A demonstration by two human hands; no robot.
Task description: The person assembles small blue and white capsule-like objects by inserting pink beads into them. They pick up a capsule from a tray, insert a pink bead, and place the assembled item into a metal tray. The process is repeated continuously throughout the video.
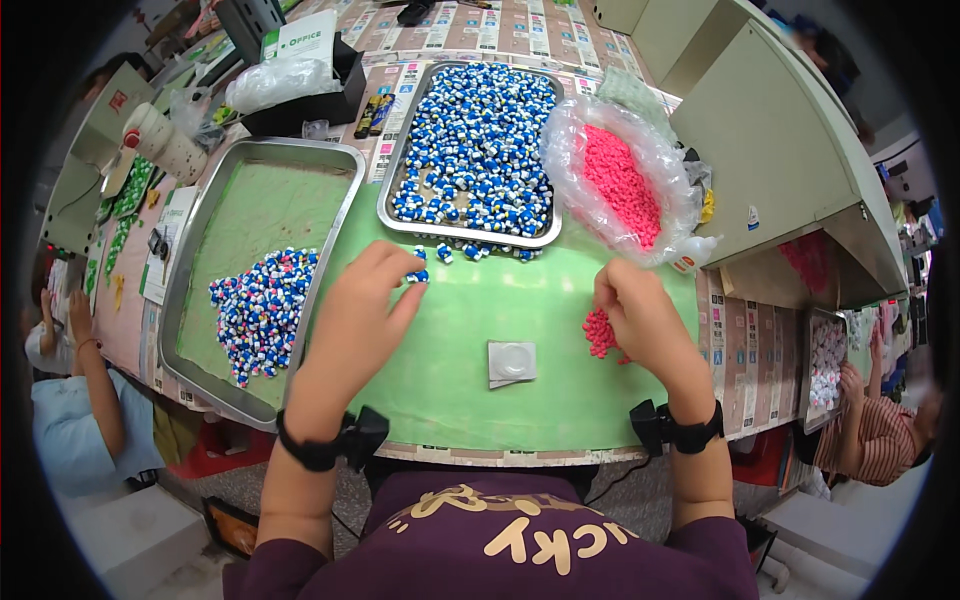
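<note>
Head camera: the left hand narrows thumb and forefinger on a small blue-and-white piece, just in front of the metal tray full of similar ones. The right hand curls down over a small pink heap, which lies at its fingertips on the green mat; whether it grips a bead, I cannot tell. Between the hands, nearer the body, sits a small white square. The open plastic bag of pink pieces lies beyond the right hand.
</note>
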